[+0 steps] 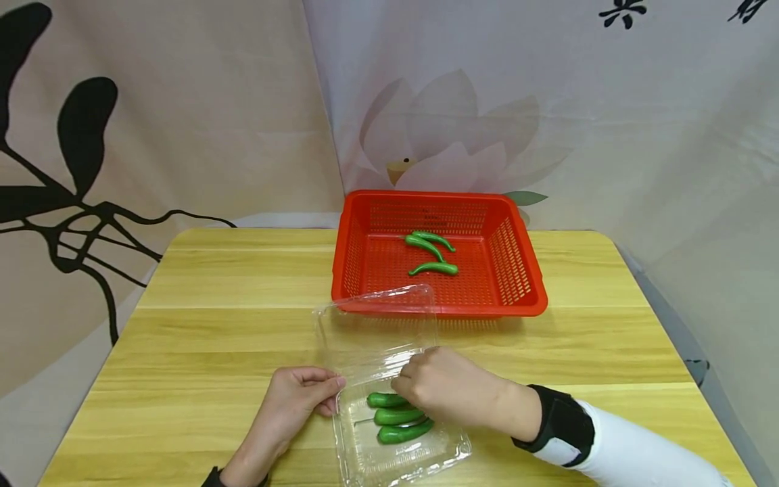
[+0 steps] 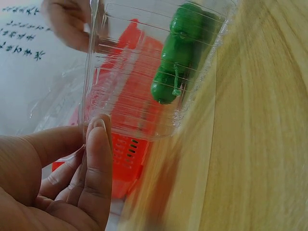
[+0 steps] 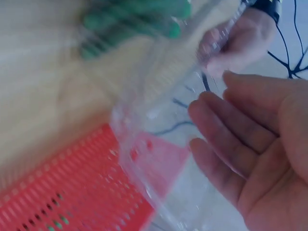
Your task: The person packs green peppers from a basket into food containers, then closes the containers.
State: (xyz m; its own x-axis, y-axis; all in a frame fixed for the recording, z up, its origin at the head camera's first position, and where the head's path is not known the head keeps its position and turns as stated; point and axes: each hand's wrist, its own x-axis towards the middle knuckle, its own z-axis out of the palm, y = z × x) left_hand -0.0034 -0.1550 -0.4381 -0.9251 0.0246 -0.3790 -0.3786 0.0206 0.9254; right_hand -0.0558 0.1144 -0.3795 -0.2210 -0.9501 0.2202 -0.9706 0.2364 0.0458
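A clear plastic clamshell box [image 1: 371, 465] lies on the table with its lid [image 1: 371, 335] raised toward the back. Three green chili peppers [image 1: 404, 433] rest side by side in the box. My left hand [image 1: 301, 399] pinches the box's left edge near the hinge between thumb and fingers, as the left wrist view also shows. Over the right side of the box, next to the peppers, is my right hand [image 1: 447, 385]. In the right wrist view its fingers [image 3: 226, 130] are loosely bent and hold nothing.
Behind the box stands a red perforated basket [image 1: 529, 297] with three more green chili peppers [image 1: 433, 268] in it. The lid overlaps the basket's front left corner in the head view. A wooden table [image 1: 231, 325] carries everything, and a printed cloth [image 1: 243, 101] hangs behind it.
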